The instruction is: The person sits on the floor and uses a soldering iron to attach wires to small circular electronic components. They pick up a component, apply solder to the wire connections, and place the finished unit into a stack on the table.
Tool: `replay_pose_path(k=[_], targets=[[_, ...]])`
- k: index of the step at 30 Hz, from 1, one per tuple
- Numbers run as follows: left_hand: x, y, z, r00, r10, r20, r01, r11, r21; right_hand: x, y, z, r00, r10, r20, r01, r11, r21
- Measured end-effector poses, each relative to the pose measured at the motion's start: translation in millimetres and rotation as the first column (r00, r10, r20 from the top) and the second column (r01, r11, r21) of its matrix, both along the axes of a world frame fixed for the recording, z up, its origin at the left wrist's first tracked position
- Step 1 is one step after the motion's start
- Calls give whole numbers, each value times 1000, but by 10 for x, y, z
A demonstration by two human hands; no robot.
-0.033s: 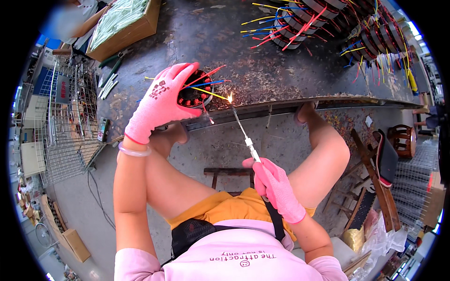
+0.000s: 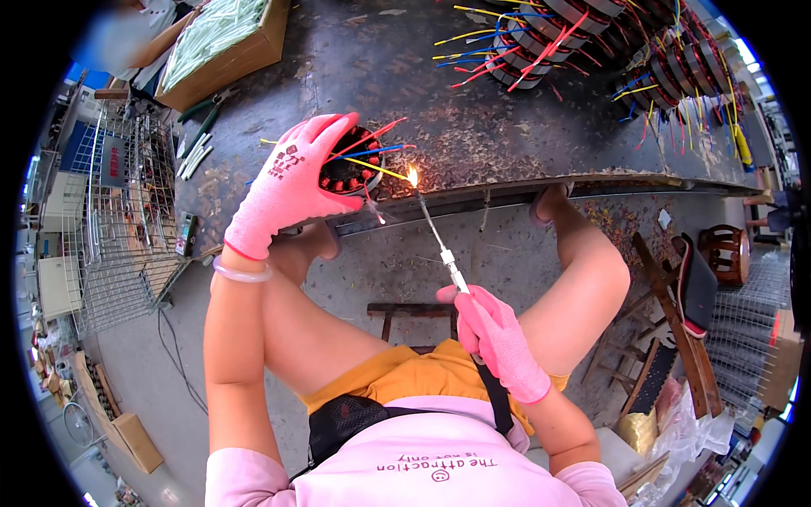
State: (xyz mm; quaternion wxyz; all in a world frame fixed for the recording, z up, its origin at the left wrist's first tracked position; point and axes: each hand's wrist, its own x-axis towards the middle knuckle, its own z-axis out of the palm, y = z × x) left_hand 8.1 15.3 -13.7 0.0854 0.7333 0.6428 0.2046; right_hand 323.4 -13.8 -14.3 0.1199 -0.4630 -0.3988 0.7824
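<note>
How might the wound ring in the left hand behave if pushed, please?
The wound ring is probably heavy for its size, given its packed red windings. Its round outline suggests it could roll on edge. One yellow wire, jutting out straight, seems fairly stiff.

upside-down dark lettering (image 2: pixel 486 463) and a smiley (image 2: pixel 441 476) mark the pink t-shirt (image 2: pixel 372 486), dark print (image 2: pixel 289 160) the left glove (image 2: pixel 287 188), red characters (image 2: pixel 115 160) a grey sign (image 2: pixel 111 176).
</note>
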Motion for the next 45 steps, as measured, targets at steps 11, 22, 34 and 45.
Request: replay_pose_path(k=[11,22,34,45], targets=[[9,15,4,1000,3,-16,-4,1000,-15,0,-2,5,1000,-1,24,0,1000,17],[22,-1,13,998,18,-52,-20,999,-25,-3,13,-1,1000,-3,27,2,999,34],[28,-3,27,999,20,-46,-22,999,-29,3,7,-47,999,23,39,-26,996,80],[66,-4,76,999,27,-45,-29,999,-42,34,-4,-30,1000,10,26,-12,998,66]])
